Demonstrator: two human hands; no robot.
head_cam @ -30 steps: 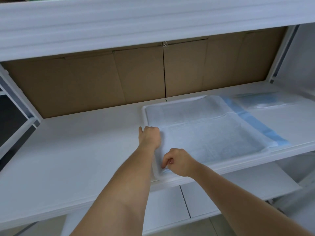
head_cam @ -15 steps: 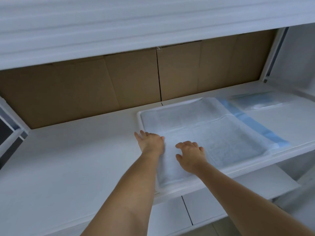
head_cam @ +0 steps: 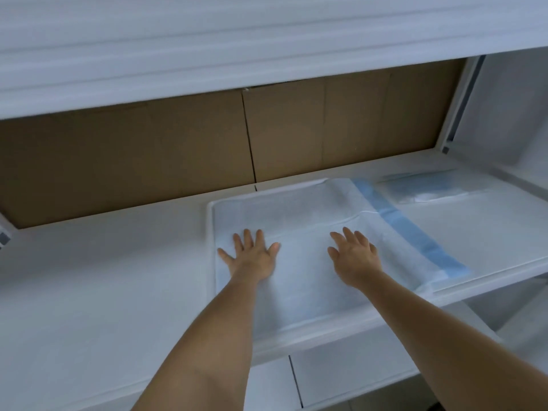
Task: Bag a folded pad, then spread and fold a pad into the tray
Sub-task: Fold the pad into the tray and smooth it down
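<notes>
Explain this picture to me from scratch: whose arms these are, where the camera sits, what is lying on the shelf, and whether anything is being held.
There is no machine here: a person wears a camera on the head, looking forward and down at their own bare arms. The left hand and right hand lie flat with fingers spread on a white pad with a blue edge, spread in a shallow white tray on a white shelf. Neither hand grips anything. To the right lies a clear bag with something blue inside. Brown cardboard lines the back.
</notes>
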